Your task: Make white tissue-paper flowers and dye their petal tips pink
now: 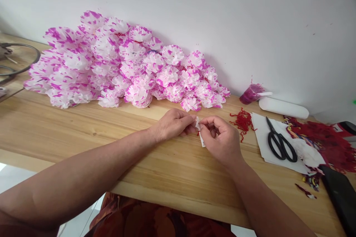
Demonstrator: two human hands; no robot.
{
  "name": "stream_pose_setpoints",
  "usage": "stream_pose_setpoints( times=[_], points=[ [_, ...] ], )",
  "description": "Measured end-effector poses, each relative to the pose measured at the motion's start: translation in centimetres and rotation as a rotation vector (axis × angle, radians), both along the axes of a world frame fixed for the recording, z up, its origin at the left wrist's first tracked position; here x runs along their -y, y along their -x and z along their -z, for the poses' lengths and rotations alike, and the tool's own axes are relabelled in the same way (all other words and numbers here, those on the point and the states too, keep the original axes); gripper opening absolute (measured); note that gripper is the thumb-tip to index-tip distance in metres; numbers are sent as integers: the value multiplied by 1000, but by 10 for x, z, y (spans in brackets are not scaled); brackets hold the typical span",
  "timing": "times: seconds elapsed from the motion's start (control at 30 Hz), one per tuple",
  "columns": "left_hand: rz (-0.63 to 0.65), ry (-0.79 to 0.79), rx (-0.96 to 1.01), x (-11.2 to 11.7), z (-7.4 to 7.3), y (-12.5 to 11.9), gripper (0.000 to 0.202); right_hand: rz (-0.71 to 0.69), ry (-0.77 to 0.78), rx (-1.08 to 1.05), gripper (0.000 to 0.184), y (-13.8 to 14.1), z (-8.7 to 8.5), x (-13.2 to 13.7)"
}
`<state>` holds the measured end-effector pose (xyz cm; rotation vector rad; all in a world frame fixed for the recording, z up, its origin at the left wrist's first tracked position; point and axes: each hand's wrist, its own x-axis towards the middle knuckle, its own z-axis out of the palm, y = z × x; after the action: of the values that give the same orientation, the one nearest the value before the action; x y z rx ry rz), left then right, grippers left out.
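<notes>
Flwrs [133,53] rear L, scissors [274,132] R

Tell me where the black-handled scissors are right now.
In the head view, the scissors lie toward the right on the white paper, between the red yarn on their left and crumpled white material on their right.

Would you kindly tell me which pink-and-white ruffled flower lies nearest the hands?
The frontmost flower, just beyond the left hand; the others sit farther back or off to the side.
</notes>
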<state>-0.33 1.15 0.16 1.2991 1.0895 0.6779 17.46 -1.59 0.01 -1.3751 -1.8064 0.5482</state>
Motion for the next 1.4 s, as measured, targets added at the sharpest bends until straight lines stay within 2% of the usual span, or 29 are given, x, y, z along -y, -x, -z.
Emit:
stream_pose_setpoints(
  times=[0.5, 0.67, 0.83, 1.0, 1.2, 1.4],
  points=[
    [-3, 15, 1, 0, -2, 0, 36, 2, 1, 20, 3, 0, -2, 0],
    [-1, 19, 14, 0, -1, 0, 37, -18, 48, -13, 4, 0, -2, 1],
    [-4, 26, 24, 0, -1, 0, 35, 2, -15, 28, 2, 0, -2, 1],
    [-3, 23, 19, 0, -1, 0, 37, -17, 79, -17, 6, -1, -3, 0],
    [0, 25, 27, 0, -1, 0, 36, 5, -1, 30, 4, -1, -2, 2],
    [2, 23, 18, 0, -2, 0, 33, 9, 165, -84, 7, -2, 0, -1]
  ],
)
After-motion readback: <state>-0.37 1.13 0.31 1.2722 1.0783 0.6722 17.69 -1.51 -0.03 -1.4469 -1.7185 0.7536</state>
